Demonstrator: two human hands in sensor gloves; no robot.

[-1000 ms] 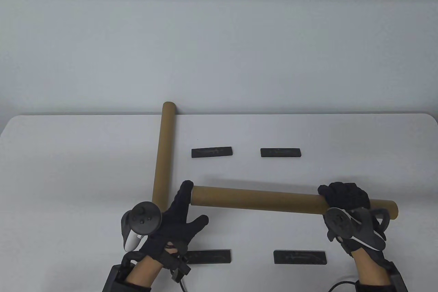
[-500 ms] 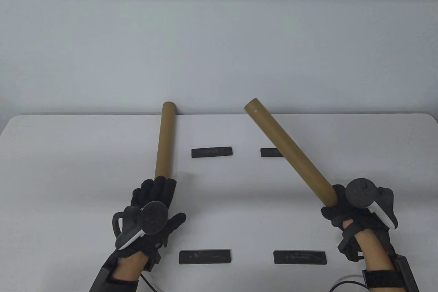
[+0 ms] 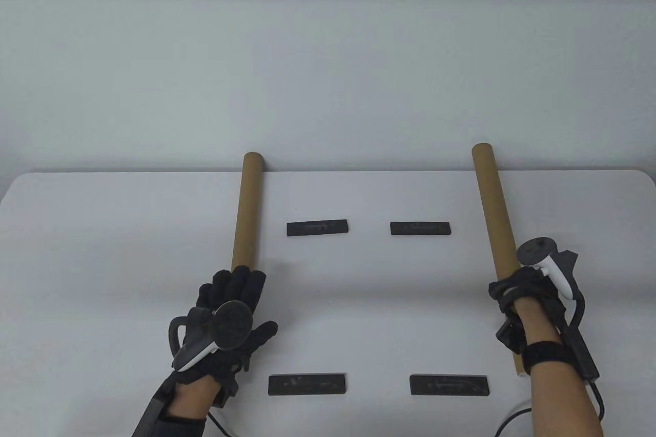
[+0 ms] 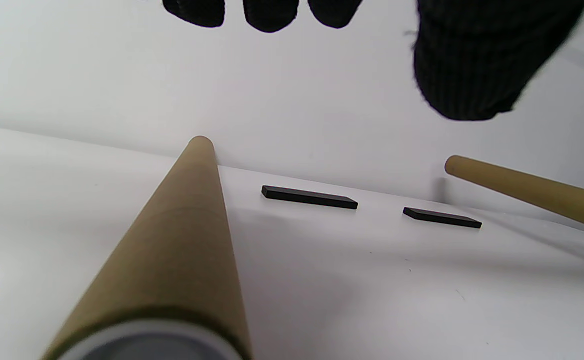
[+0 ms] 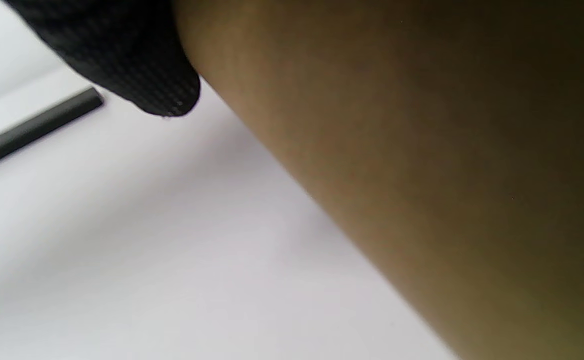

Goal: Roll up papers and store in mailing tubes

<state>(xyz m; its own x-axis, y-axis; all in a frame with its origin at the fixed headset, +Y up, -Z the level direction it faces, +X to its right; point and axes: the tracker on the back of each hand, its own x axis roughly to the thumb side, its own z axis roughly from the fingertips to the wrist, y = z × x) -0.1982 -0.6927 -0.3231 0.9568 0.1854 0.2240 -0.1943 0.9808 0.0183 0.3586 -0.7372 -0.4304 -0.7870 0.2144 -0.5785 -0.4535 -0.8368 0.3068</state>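
Two brown mailing tubes lie pointing away from me. The left tube rests on the white table. My left hand lies over its near end with fingers spread and not closed around it; the left wrist view shows the fingers lifted off the left tube, whose capped end is at the bottom edge. My right hand grips the right tube near its near half. In the right wrist view the right tube fills the frame beside one fingertip. No paper shows.
Several flat black bars lie on the table: two at the back and two at the front. The far ends of both tubes reach the table's back edge, against the pale wall.
My right hand swung its tube from lying across the table to pointing away, parallel to the left tube. My left hand left that tube's end and moved onto the left tube's near end.
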